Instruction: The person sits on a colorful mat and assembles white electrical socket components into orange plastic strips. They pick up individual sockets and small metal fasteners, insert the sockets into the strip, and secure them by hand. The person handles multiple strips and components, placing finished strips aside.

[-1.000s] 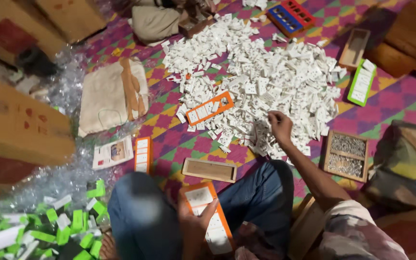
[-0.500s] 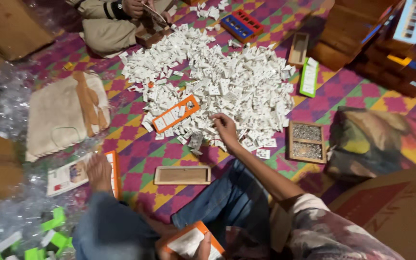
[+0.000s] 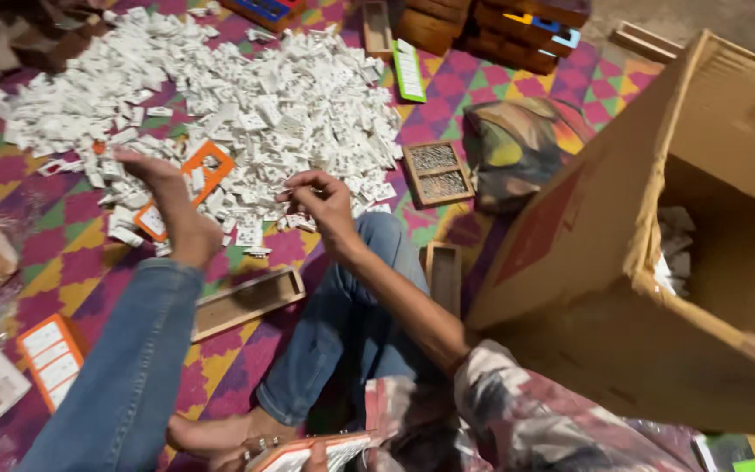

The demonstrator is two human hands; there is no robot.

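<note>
A big heap of small white tiles (image 3: 246, 105) covers the patterned mat (image 3: 72, 262) in front of me. My right hand (image 3: 321, 205) hovers at the heap's near edge, above my knee, with its fingertips pinched on a small white tile. My left hand (image 3: 312, 456) barely shows at the bottom edge, gripping an orange-rimmed tray (image 3: 303, 450) with white tiles in it. My bare left foot (image 3: 172, 214) rests on the edge of the heap, beside another orange-rimmed tray (image 3: 207, 162) lying among the tiles.
An open cardboard box (image 3: 587, 288) stands close on the right. Empty wooden trays (image 3: 246, 301) (image 3: 443, 275) lie by my legs. Beyond them lie a wooden tray of grey bits (image 3: 437, 170) and a colourful bag (image 3: 517, 144), with stacked wooden boxes (image 3: 482, 26) further back. A third orange tray (image 3: 50, 350) lies at left.
My view has swung right, bringing the cardboard box into sight. My right hand has lifted off the heap and drawn back toward me, now pinched. My left foot now rests on the heap's edge.
</note>
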